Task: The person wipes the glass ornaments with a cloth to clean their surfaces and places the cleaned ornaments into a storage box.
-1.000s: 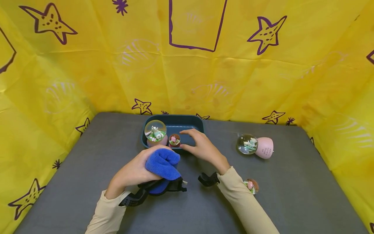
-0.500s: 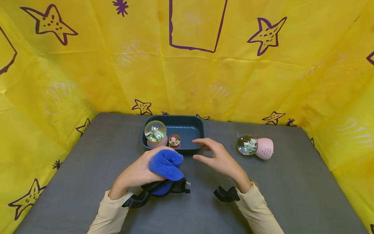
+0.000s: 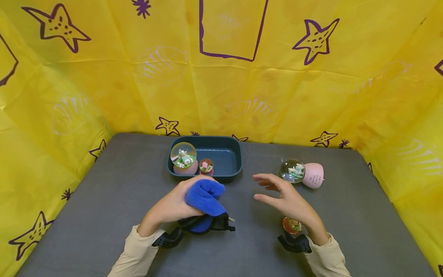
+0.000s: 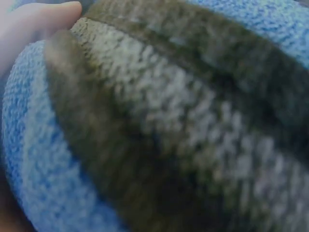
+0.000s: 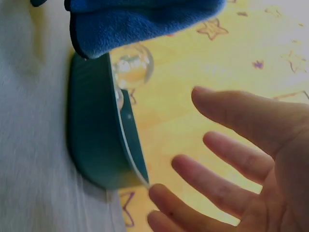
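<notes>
Tray [image 3: 225,154] holds 1 large globe [image 3: 183,157] and 1 small globe [image 3: 206,166]; right hand [image 3: 283,195], grip spread and empty, has moved away from the tray; left hand [image 3: 173,204] clutches the blue cloth [image 3: 206,197].

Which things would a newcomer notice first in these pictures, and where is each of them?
Probably the patterned yellow curtain behind the grey table comes first. Next may be the bright blue cloth in the left hand, in front of the dark tray holding a big snow globe and a small one. Another globe, with a pink base, lies on its side beyond the right hand.
</notes>
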`<state>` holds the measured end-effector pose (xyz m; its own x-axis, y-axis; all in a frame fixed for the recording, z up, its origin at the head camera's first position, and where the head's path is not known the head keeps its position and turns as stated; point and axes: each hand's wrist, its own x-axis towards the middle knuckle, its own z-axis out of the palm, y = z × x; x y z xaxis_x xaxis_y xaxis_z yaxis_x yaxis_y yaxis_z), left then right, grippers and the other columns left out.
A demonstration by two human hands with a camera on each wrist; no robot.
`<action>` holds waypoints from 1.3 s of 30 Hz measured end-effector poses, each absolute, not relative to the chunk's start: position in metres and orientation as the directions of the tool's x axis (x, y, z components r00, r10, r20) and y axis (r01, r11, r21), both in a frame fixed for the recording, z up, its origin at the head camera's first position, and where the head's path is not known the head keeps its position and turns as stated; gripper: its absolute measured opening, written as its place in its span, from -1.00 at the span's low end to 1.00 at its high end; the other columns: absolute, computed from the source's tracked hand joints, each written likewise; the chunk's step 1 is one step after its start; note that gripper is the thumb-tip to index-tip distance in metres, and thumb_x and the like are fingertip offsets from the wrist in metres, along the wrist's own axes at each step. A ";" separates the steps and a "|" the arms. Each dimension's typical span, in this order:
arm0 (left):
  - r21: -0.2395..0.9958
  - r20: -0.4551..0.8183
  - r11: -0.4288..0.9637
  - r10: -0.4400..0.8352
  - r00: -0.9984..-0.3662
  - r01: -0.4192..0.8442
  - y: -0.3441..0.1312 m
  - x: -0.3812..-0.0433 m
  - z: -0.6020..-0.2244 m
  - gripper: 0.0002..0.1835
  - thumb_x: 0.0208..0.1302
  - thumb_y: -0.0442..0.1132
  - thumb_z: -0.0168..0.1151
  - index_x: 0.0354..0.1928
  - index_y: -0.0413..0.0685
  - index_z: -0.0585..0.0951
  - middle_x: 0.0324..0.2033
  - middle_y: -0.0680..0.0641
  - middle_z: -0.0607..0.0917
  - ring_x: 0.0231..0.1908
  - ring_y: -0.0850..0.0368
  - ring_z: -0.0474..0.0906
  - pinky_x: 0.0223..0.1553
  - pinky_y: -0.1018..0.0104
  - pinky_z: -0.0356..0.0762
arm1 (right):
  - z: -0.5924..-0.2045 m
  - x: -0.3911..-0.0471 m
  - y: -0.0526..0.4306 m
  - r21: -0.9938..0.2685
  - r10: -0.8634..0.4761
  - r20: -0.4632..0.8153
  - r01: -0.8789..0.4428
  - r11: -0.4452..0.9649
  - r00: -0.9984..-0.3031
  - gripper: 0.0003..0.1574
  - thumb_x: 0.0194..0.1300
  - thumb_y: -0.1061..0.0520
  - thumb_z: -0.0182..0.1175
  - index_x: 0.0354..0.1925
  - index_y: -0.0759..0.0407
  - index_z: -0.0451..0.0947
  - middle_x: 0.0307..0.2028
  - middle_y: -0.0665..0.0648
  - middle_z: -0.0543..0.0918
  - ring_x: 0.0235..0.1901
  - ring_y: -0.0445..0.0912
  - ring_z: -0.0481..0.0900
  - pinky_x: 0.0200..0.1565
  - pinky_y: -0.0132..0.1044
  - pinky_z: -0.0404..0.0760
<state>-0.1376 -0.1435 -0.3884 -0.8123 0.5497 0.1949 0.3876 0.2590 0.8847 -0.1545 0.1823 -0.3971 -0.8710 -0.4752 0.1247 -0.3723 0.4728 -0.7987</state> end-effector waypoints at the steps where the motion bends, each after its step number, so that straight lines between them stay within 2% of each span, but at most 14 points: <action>1: 0.885 0.197 0.253 0.555 -0.808 0.390 -0.142 -0.138 -0.389 -0.36 0.03 -0.26 0.53 0.19 0.23 0.53 0.08 0.15 0.66 0.07 0.21 0.58 0.19 0.35 0.50 | -0.398 -0.153 0.187 -0.803 -0.481 0.110 -0.363 0.473 -0.870 -0.38 0.29 0.00 0.35 0.28 -0.08 0.44 0.23 0.00 0.58 0.16 0.00 0.58 0.21 -0.09 0.55; 4: 0.895 0.201 0.227 0.563 -0.802 0.384 -0.139 -0.139 -0.393 -0.34 0.03 -0.27 0.53 0.22 0.19 0.52 0.12 0.11 0.65 0.13 0.20 0.55 0.24 0.38 0.45 | -0.401 -0.150 0.202 -0.806 -0.525 0.058 -0.351 0.478 -0.849 -0.34 0.31 -0.02 0.32 0.33 -0.07 0.39 0.28 0.05 0.54 0.21 0.12 0.54 0.22 -0.05 0.54; 7: 0.903 0.214 0.197 0.563 -0.798 0.382 -0.136 -0.140 -0.397 -0.31 0.03 -0.29 0.53 0.25 0.13 0.50 0.16 0.07 0.63 0.17 0.21 0.52 0.27 0.41 0.41 | -0.403 -0.147 0.217 -0.809 -0.590 -0.018 -0.335 0.483 -0.808 -0.27 0.30 -0.04 0.33 0.37 0.01 0.34 0.30 0.19 0.49 0.22 0.26 0.49 0.20 -0.04 0.54; 11: 0.905 0.250 0.163 0.546 -0.800 0.393 -0.134 -0.143 -0.403 -0.30 0.03 -0.32 0.52 0.27 0.06 0.49 0.17 -0.01 0.62 0.15 0.22 0.52 0.27 0.42 0.41 | -0.403 -0.143 0.233 -0.842 -0.668 -0.126 -0.277 0.463 -0.733 -0.16 0.25 -0.01 0.37 0.38 0.19 0.28 0.29 0.38 0.44 0.17 0.32 0.47 0.05 -0.17 0.63; 14: 0.904 0.281 0.131 0.534 -0.797 0.407 -0.134 -0.145 -0.406 -0.30 0.02 -0.38 0.50 0.26 -0.01 0.48 0.16 -0.08 0.62 0.12 0.20 0.54 0.24 0.39 0.44 | -0.404 -0.143 0.239 -0.865 -0.707 -0.165 -0.244 0.439 -0.688 -0.10 0.19 0.03 0.42 0.36 0.31 0.27 0.28 0.44 0.42 0.10 0.24 0.49 -0.04 -0.28 0.64; 18: 0.903 0.298 0.113 0.528 -0.795 0.414 -0.134 -0.145 -0.407 -0.29 0.01 -0.41 0.50 0.26 -0.03 0.48 0.16 -0.11 0.61 0.11 0.21 0.55 0.22 0.38 0.46 | -0.406 -0.146 0.243 -0.867 -0.736 -0.165 -0.258 0.425 -0.657 -0.08 0.10 0.04 0.48 0.30 0.35 0.31 0.24 0.44 0.46 0.11 0.02 0.53 0.06 -0.37 0.58; 20: 0.902 0.301 0.113 0.528 -0.794 0.417 -0.133 -0.144 -0.407 -0.29 0.02 -0.39 0.50 0.26 -0.03 0.48 0.16 -0.11 0.61 0.12 0.21 0.55 0.22 0.38 0.46 | -0.408 -0.147 0.246 -0.872 -0.744 -0.169 -0.254 0.419 -0.647 -0.09 0.08 0.06 0.50 0.27 0.39 0.33 0.22 0.47 0.47 0.14 -0.07 0.54 0.02 -0.39 0.60; 24: 0.902 0.299 0.116 0.528 -0.795 0.416 -0.133 -0.145 -0.405 -0.29 0.02 -0.39 0.50 0.27 -0.05 0.48 0.16 -0.13 0.61 0.13 0.20 0.55 0.23 0.38 0.46 | -0.412 -0.149 0.253 -0.881 -0.725 -0.225 -0.182 0.437 -0.651 -0.14 0.02 0.20 0.48 0.20 0.47 0.33 0.13 0.48 0.51 0.03 -0.12 0.57 -0.13 -0.38 0.64; 29: 0.904 0.289 0.127 0.520 -0.803 0.407 -0.132 -0.145 -0.404 -0.29 0.00 -0.39 0.50 0.26 -0.02 0.48 0.16 -0.10 0.62 0.15 0.22 0.54 0.25 0.39 0.44 | -0.419 -0.154 0.259 -0.878 -0.689 -0.274 -0.117 0.463 -0.671 -0.27 -0.09 0.35 0.45 0.06 0.53 0.38 -0.10 0.36 0.59 -0.22 -0.17 0.58 -0.25 -0.36 0.64; 33: 0.902 0.283 0.141 0.522 -0.805 0.409 -0.132 -0.145 -0.404 -0.29 0.01 -0.37 0.51 0.26 0.03 0.49 0.15 -0.05 0.63 0.14 0.21 0.53 0.25 0.41 0.43 | -0.422 -0.156 0.260 -0.859 -0.667 -0.237 -0.169 0.484 -0.706 -0.39 -0.08 0.32 0.45 -0.03 0.45 0.46 -0.22 0.24 0.64 -0.30 -0.25 0.56 -0.30 -0.40 0.60; 39: 0.902 0.277 0.146 0.528 -0.803 0.407 -0.131 -0.145 -0.404 -0.32 0.03 -0.35 0.50 0.25 0.03 0.49 0.13 -0.04 0.63 0.13 0.20 0.53 0.24 0.42 0.42 | -0.424 -0.158 0.252 -0.791 -0.611 -0.092 -0.315 0.524 -0.786 -0.56 0.03 0.24 0.44 -0.11 0.30 0.54 -0.25 0.12 0.71 -0.27 -0.30 0.59 -0.24 -0.43 0.56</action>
<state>-0.1446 -0.1312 -0.4041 -0.8030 0.5276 0.2773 0.4071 0.1456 0.9017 -0.1580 0.2521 -0.4236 -0.7862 -0.6111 -0.0918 -0.3148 0.5239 -0.7915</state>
